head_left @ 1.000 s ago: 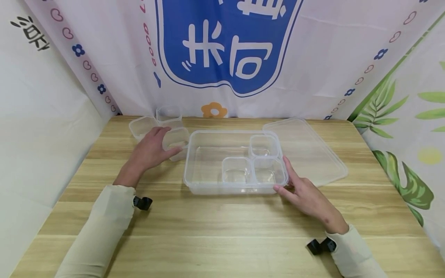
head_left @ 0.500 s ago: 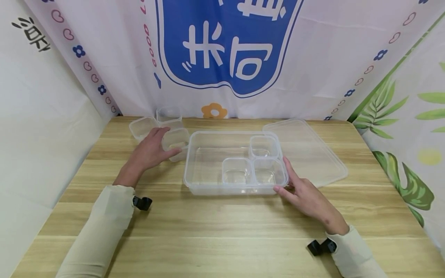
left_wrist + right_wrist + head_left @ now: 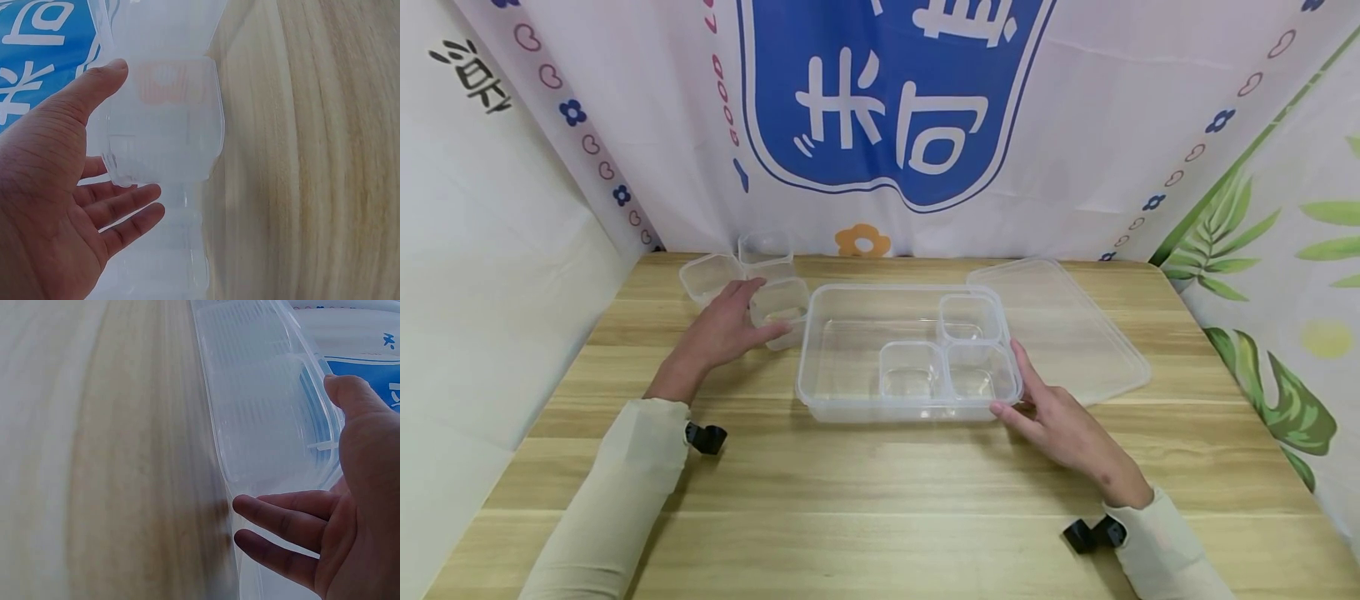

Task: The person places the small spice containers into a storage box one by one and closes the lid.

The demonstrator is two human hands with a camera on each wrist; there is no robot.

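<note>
In the head view a large clear plastic food box [image 3: 842,410] stands mid-table. Three small square clear containers sit in its right part, one of them a front container [image 3: 912,367]. My right hand [image 3: 1063,425] rests at the box's front right corner, thumb at the front wall, relaxed fingers along the right side. Left of the box stand three more small containers. My left hand [image 3: 718,329] is spread about the nearest small container [image 3: 778,302], thumb in front, fingers at its left. In the left wrist view the fingers [image 3: 134,228] look loose; part of the hand is behind the container.
A flat clear lid [image 3: 1075,333] lies on the wooden table [image 3: 880,508], right of the box and partly behind it. Two other small containers, a left one [image 3: 709,275] and a rear one [image 3: 765,248], stand near the back edge. A printed cloth [image 3: 1075,150] hangs behind.
</note>
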